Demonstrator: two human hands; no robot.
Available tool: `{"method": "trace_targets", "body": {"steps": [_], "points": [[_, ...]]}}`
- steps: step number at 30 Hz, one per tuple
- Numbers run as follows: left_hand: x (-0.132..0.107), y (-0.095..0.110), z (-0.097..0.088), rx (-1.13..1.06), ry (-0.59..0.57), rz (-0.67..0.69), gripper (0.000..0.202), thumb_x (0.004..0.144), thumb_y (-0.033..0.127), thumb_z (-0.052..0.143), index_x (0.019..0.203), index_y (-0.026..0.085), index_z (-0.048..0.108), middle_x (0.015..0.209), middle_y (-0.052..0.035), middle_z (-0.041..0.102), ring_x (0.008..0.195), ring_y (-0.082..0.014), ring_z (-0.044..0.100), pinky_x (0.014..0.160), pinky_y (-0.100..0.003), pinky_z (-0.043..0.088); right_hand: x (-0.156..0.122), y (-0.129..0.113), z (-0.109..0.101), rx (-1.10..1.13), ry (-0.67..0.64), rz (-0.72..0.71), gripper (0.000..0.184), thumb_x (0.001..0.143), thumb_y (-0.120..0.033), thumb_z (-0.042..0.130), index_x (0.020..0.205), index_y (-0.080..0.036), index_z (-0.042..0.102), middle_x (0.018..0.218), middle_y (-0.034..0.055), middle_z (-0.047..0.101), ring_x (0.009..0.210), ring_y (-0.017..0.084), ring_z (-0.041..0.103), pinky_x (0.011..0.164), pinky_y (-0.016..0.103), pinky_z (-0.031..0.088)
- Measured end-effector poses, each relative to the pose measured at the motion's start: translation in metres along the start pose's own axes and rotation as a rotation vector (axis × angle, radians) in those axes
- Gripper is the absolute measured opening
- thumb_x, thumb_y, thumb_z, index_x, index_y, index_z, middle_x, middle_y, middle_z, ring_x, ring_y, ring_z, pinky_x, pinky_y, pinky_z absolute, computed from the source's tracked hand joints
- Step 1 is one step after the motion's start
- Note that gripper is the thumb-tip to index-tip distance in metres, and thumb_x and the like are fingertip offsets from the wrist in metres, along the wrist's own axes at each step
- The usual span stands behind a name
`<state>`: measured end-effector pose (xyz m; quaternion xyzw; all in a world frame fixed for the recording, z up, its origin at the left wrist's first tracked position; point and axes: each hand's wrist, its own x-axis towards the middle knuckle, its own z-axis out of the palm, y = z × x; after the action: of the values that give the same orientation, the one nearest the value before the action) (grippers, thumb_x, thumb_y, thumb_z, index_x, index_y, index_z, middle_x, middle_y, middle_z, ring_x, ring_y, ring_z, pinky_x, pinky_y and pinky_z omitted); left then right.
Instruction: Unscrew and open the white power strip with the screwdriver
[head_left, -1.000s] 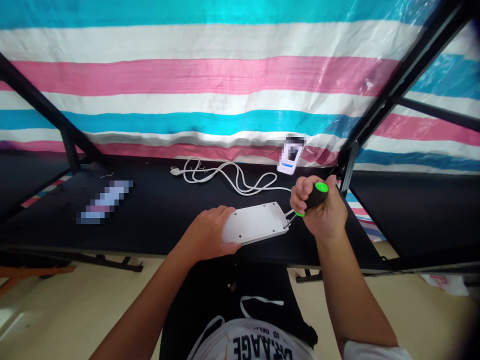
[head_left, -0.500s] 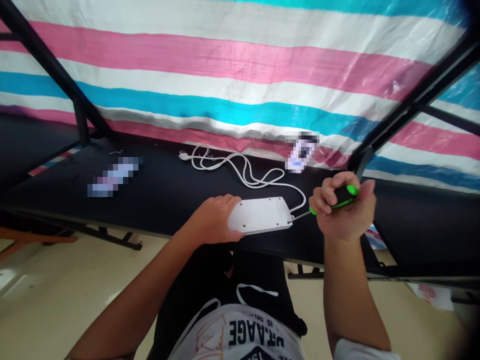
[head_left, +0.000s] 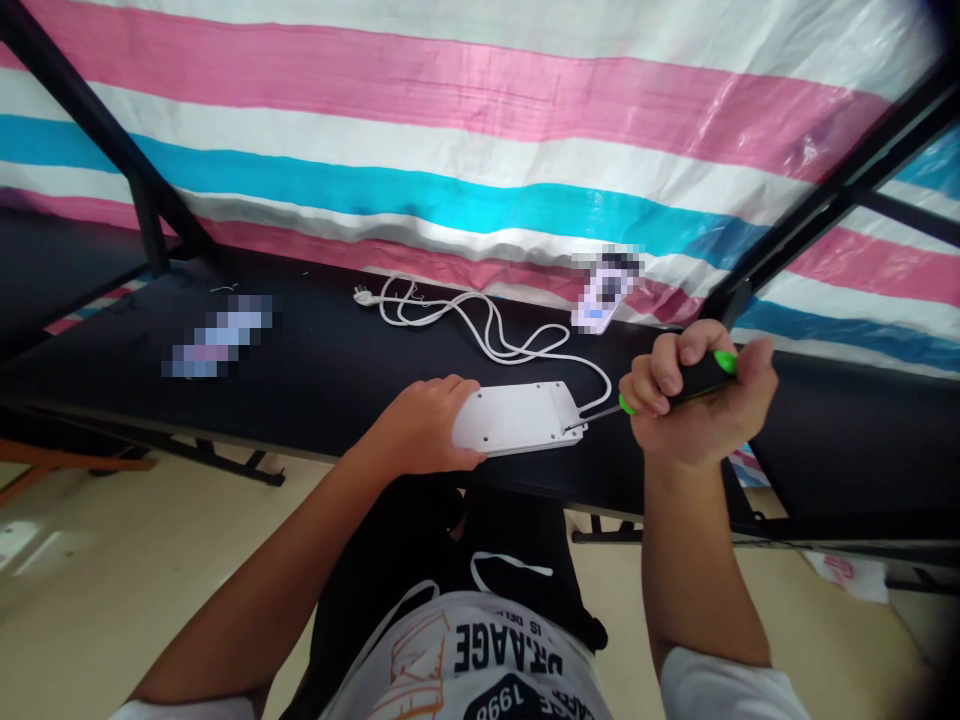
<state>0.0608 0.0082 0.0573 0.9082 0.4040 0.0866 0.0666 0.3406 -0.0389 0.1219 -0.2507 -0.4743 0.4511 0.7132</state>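
Note:
A white power strip (head_left: pixel 517 418) lies face down near the front edge of a black table (head_left: pixel 315 370). My left hand (head_left: pixel 420 430) grips its near left end, fingers curled over the casing. My right hand (head_left: pixel 694 405) is closed round the black and green handle of a screwdriver (head_left: pixel 694 378). The screwdriver's metal tip touches the strip's right end by the cord outlet. The strip's white cord (head_left: pixel 480 330) loops back across the table to a plug (head_left: pixel 363 295).
A blurred flat object (head_left: pixel 217 335) lies on the table at left. Another blurred small object (head_left: pixel 604 290) leans against the striped tarp at the back. Black frame bars rise at left and right. Beige floor lies below the table edge.
The view has tilted down and to the right. My right hand with the screwdriver has shifted right and lowered its handle. My left hand has kept its hold on the power strip.

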Motion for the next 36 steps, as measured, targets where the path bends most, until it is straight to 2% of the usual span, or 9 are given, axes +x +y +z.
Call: {"method": "trace_targets", "body": {"steps": [7, 15, 22, 26, 30, 36], "points": [[0.0, 0.0, -0.001, 0.005, -0.016, -0.01, 0.072, 0.076, 0.049, 0.082, 0.134, 0.015, 0.057, 0.127, -0.0141, 0.069, 0.114, -0.0359, 0.07, 0.098, -0.048, 0.053, 0.003, -0.009, -0.007, -0.02, 0.001, -0.027, 0.047, 0.093, -0.066, 0.065, 0.073, -0.024, 0.057, 0.055, -0.0048, 0.04, 0.038, 0.009, 0.027, 0.036, 0.023, 0.021], [0.0, 0.0, -0.001, 0.002, -0.016, -0.012, 0.069, 0.076, 0.05, 0.08, 0.132, 0.018, 0.056, 0.127, -0.0135, 0.07, 0.115, -0.035, 0.069, 0.099, -0.046, 0.052, -0.007, 0.001, -0.014, -0.041, -0.005, 0.003, 0.05, 0.092, -0.068, 0.066, 0.073, -0.023, 0.055, 0.055, -0.0055, 0.04, 0.038, 0.008, 0.028, 0.037, 0.022, 0.024], [-0.001, 0.0, 0.001, -0.01, -0.003, -0.006, 0.071, 0.076, 0.05, 0.08, 0.134, 0.018, 0.054, 0.128, -0.014, 0.069, 0.116, -0.036, 0.069, 0.098, -0.047, 0.052, -0.029, -0.011, -0.028, -0.086, 0.164, -0.03, 0.048, 0.091, -0.066, 0.063, 0.069, -0.024, 0.055, 0.054, -0.006, 0.035, 0.037, 0.009, 0.029, 0.038, 0.025, 0.027], [-0.001, 0.0, 0.001, -0.007, 0.006, 0.001, 0.069, 0.076, 0.05, 0.08, 0.133, 0.018, 0.055, 0.126, -0.0129, 0.07, 0.114, -0.0356, 0.069, 0.097, -0.047, 0.053, -0.033, -0.021, -0.035, -0.107, 0.174, -0.045, 0.047, 0.09, -0.067, 0.064, 0.07, -0.025, 0.055, 0.054, -0.006, 0.033, 0.037, 0.01, 0.027, 0.037, 0.026, 0.025], [0.0, -0.001, 0.001, -0.001, 0.006, 0.006, 0.071, 0.076, 0.05, 0.08, 0.133, 0.017, 0.055, 0.125, -0.0132, 0.069, 0.114, -0.0359, 0.069, 0.097, -0.047, 0.053, -0.027, -0.021, -0.023, -0.094, 0.142, -0.055, 0.05, 0.089, -0.069, 0.066, 0.069, -0.025, 0.053, 0.055, -0.0061, 0.03, 0.038, 0.01, 0.027, 0.037, 0.025, 0.026], [-0.001, 0.0, 0.002, 0.006, 0.01, 0.011, 0.07, 0.076, 0.05, 0.08, 0.133, 0.017, 0.055, 0.126, -0.014, 0.07, 0.115, -0.0358, 0.069, 0.098, -0.046, 0.052, -0.014, 0.0, 0.006, -0.031, 0.119, -0.022, 0.053, 0.093, -0.069, 0.06, 0.069, -0.024, 0.049, 0.054, -0.0059, 0.034, 0.038, 0.009, 0.024, 0.037, 0.022, 0.022]]}}
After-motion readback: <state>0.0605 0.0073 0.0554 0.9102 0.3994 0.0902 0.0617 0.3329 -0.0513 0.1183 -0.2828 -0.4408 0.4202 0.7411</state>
